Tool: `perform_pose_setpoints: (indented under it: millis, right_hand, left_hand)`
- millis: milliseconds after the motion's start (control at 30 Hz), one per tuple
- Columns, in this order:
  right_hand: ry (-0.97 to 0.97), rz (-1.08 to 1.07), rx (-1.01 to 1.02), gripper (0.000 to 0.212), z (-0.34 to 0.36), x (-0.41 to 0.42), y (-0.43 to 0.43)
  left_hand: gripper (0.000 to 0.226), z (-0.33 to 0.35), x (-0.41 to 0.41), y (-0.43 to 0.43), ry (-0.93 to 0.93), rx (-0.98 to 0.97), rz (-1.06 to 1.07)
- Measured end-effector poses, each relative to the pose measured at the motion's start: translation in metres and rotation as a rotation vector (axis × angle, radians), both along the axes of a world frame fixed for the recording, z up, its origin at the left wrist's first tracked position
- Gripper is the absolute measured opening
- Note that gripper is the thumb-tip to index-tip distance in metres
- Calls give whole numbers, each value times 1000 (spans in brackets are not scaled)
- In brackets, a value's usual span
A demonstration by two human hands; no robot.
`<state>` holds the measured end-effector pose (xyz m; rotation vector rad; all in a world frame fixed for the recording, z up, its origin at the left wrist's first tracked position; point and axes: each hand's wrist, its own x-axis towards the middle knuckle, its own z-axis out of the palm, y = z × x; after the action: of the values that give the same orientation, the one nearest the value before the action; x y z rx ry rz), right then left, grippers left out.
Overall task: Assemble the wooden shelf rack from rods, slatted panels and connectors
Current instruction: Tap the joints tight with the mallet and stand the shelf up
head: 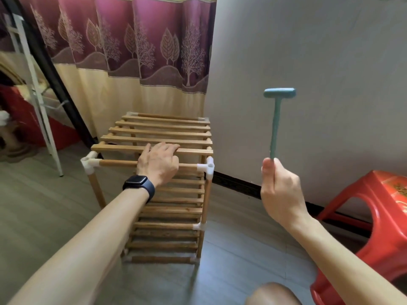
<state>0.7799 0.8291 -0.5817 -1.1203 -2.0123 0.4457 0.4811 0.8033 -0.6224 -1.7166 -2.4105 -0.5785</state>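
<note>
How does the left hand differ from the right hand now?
The left hand rests on the top front of the rack; the right hand is raised beside the rack, touching no wood. The left hand holds nothing; the right hand grips a green hammer upright. Only the left wrist bears a black watch. Both are bare.

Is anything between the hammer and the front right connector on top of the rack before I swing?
Nothing visible. The hammer, held raised in the right hand, has open air down to the front right connector. The left hand rests on the top front rod further left, apart from that connector.
</note>
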Motion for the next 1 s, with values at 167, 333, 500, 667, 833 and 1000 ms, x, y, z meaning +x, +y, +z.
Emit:
perform_pose_setpoints:
  millis: [167,333,500,667,833,1000]
  right_hand:
    - [-212,-77,-141,43,-13,-7,8]
    - [-315,-24,-239,44,-20,-14,1]
    - [-303,-37,-243,46,-13,-12,2]
    - [-345,-112,-226,50,-23,5,9]
    - [-315,-151,-225,50,-28,18,13]
    - [-205,-147,-226,49,-29,25,12]
  left_hand:
    - [64,-1,-2,-1,-6,13,-6]
    - [57,-2,-5,-1,-2,50,-4]
    - [58,3,-2,-1,2,79,-10]
    - [55,11,5,7,-64,-18,27]
    - [85,28,56,55,-143,-274,90]
    - [100,31,81,79,-114,-382,33]
